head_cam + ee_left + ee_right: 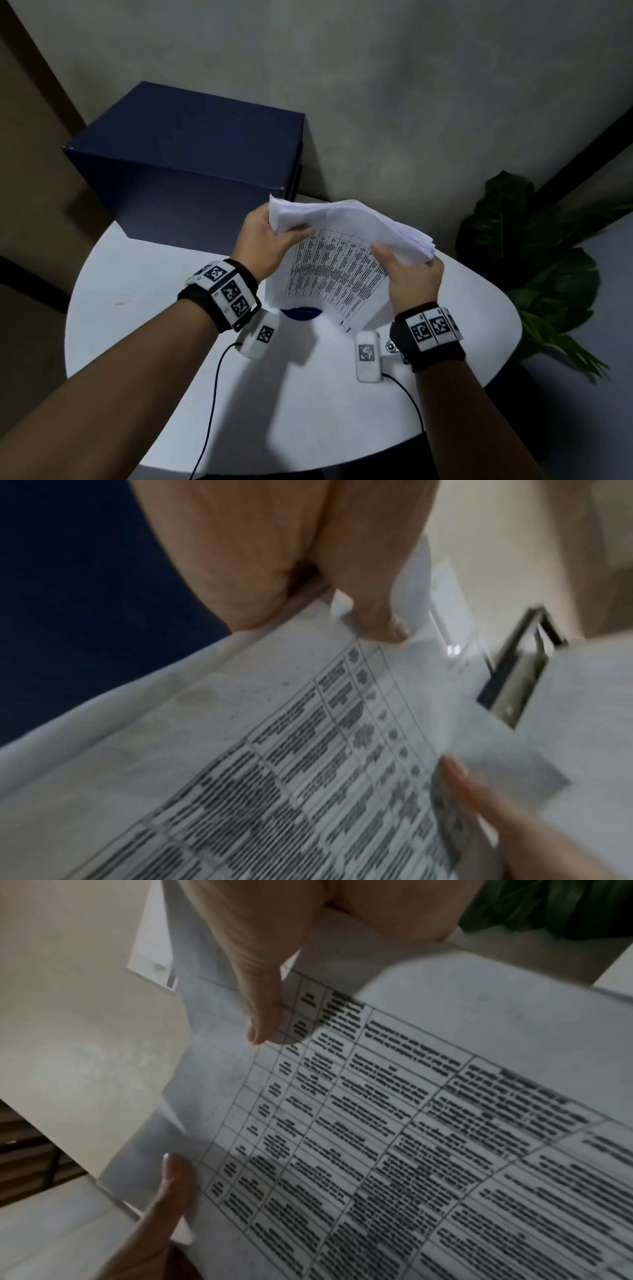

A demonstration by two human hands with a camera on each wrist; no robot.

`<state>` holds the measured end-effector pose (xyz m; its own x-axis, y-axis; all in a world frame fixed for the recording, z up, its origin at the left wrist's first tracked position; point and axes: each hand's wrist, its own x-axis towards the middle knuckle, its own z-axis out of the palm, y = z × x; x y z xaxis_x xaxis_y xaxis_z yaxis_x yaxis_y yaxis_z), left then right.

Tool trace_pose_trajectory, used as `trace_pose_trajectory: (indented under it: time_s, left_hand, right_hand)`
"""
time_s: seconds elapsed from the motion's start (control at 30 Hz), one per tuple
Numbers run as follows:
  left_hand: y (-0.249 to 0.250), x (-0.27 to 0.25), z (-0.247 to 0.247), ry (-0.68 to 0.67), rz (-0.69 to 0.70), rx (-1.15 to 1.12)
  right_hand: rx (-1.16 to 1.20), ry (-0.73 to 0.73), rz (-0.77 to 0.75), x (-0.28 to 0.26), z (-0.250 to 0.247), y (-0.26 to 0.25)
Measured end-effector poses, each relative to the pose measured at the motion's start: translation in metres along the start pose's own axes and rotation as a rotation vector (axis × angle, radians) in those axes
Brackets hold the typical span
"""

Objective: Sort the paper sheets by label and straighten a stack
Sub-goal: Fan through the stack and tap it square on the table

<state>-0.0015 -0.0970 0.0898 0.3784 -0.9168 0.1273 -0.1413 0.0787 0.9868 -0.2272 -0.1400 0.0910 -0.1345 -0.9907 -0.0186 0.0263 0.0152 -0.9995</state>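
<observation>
Two hands, the left hand (265, 240) and right hand (412, 277), grasp opposite edges of a splayed paper stack (346, 246) above the white table (171, 342); tapping its edges level should square it.

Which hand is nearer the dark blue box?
Left. The left hand grips the paper stack at its edge just in front of the dark blue box; the right hand grips the stack's opposite edge, farther away.
</observation>
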Motion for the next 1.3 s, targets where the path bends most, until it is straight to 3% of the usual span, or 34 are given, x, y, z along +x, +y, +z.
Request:
trace_pose_trajectory:
  time_s: [0.1,0.23,0.37,0.47,0.53,0.6,0.63,0.7,0.8,0.87,0.93,1.0,1.07,1.13,1.3]
  left_hand:
    - [-0.004,0.000,-0.009,0.033,-0.016,-0.153]
    - [-0.023,-0.009,-0.003,-0.091,-0.167,-0.116]
    - [-0.017,-0.006,-0.001,0.011,-0.145,-0.063]
    - [0.004,-0.005,-0.016,0.134,0.062,0.047]
    - [0.033,-0.006,-0.021,0.172,0.328,0.416]
    - [0.058,-0.004,-0.015,0.070,0.477,0.839]
    - [0.065,-0.003,-0.011,-0.027,0.505,0.938]
    - [0.067,-0.003,-0.008,-0.168,0.499,0.855]
    - [0.055,-0.002,-0.023,-0.070,0.418,0.695]
    - [0.047,-0.001,-0.041,-0.019,0.280,0.499]
    - [0.037,-0.001,-0.058,-0.011,0.127,0.271]
    - [0.020,0.001,-0.072,0.009,0.035,0.151]
    - [0.012,-0.001,-0.074,0.033,0.006,0.120]
    - [0.004,-0.010,-0.061,0.100,0.029,0.116]
    - [-0.043,-0.056,-0.024,0.282,0.119,0.197]
  right_hand:
    - [0.009,-0.011,-0.029,-0.001,-0.010,0.001]
    - [-0.079,-0.084,0.063,-0.007,-0.003,0.021]
    - [-0.087,-0.026,0.020,-0.006,0.007,0.012]
    - [-0.202,-0.066,-0.111,0.004,0.001,-0.006]
    - [-0.368,-0.159,-0.303,0.005,0.002,-0.019]
    - [-0.564,-0.280,-0.524,0.002,0.010,-0.030]
    - [-0.624,-0.304,-0.597,0.000,0.016,-0.036]
    - [-0.587,-0.277,-0.660,-0.004,0.022,-0.044]
    - [-0.589,0.022,-0.615,-0.008,0.015,-0.027]
    - [-0.664,0.249,-0.448,-0.008,0.002,-0.003]
    - [-0.559,0.335,-0.241,-0.005,-0.012,0.019]
    - [-0.233,0.252,-0.037,0.004,-0.022,0.028]
    - [0.053,0.078,0.073,0.014,-0.030,0.027]
    - [0.006,-0.009,0.075,0.020,-0.033,0.024]
    - [-0.022,0.069,0.002,-0.004,-0.040,0.046]
